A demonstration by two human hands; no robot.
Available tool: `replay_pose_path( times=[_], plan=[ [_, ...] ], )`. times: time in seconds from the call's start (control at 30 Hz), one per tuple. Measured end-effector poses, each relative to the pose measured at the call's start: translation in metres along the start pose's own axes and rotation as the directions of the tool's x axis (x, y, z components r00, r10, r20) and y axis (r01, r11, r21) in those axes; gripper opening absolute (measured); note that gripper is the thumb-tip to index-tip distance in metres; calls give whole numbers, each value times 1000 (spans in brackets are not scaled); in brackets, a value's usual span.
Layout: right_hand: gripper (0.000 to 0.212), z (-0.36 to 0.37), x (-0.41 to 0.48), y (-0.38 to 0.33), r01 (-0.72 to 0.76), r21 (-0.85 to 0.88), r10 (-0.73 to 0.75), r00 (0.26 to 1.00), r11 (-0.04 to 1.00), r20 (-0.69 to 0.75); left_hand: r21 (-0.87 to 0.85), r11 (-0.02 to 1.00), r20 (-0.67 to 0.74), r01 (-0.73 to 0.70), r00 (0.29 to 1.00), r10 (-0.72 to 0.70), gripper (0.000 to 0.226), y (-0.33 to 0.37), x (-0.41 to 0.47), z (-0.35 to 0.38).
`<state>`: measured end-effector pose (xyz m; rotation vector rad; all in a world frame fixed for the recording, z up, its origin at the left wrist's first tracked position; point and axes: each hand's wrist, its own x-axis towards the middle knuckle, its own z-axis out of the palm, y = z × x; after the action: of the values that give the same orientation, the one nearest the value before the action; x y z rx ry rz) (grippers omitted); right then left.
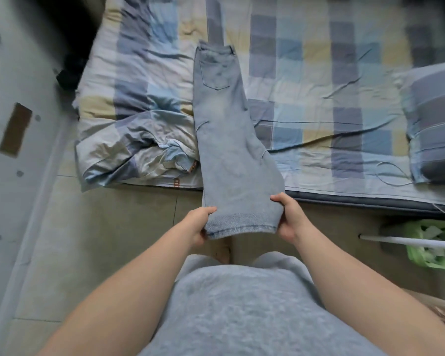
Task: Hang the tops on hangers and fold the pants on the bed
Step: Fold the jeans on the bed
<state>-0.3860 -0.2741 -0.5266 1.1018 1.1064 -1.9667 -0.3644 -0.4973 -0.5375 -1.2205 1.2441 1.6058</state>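
Two hands hold the hem end of the light blue jeans [224, 129], which are folded lengthwise, leg on leg. The left hand [199, 223] pinches the hem's left corner, thumb on top and fingers curled beneath, and the right hand [289, 218] grips the right corner likewise. From the hands the jeans run toward 12 o'clock, waistband and back pocket lying flat on the checked bed [319, 98]. A crumpled quilt [129, 140] lies at 10 o'clock of the hands, against the jeans' left edge; a pillow [434, 119] sits at 2 o'clock, well apart; a green bag [432, 255] lies at 3 o'clock on the floor
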Motion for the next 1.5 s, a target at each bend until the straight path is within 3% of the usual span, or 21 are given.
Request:
replay_pose_path(
  times=[0.13,0.23,0.37,0.5,0.7,0.9,1.17,1.4,1.5],
  plan=[
    [26,16,-16,8,63,121,-69,997,991,39,34,999,40,-4,999,3,20,-7,-16,-14],
    [31,21,-23,20,83,125,-91,994,989,53,76,997,46,-30,999,26,9,-19,-34,-23],
    [22,16,-33,48,27,26,-27,1000,999,8,92,992,31,-81,996,78,20,-49,-53,-31],
    [37,-7,-42,93,55,-56,-61,993,997,-98,55,995,-48,-83,995,85,21,-95,-58,-49],
    [22,-40,-80,170,72,-75,-83,985,995,-148,116,993,-85,-19,996,29,28,-165,-78,-74],
    [14,-56,-103,203,36,-236,-85,976,971,-202,204,979,-115,-16,993,40,20,-188,-85,-92],
    [15,-33,-100,155,101,-171,-139,964,980,-227,99,994,-29,-46,998,49,28,-146,-76,-82],
    [4,12,-54,74,140,-159,-178,951,977,-255,-12,992,-4,-126,992,126,64,-48,3,-72],
    [6,39,-21,31,135,-154,-176,941,979,-290,-39,989,-20,-145,989,145,44,18,-9,-52]
  ],
)
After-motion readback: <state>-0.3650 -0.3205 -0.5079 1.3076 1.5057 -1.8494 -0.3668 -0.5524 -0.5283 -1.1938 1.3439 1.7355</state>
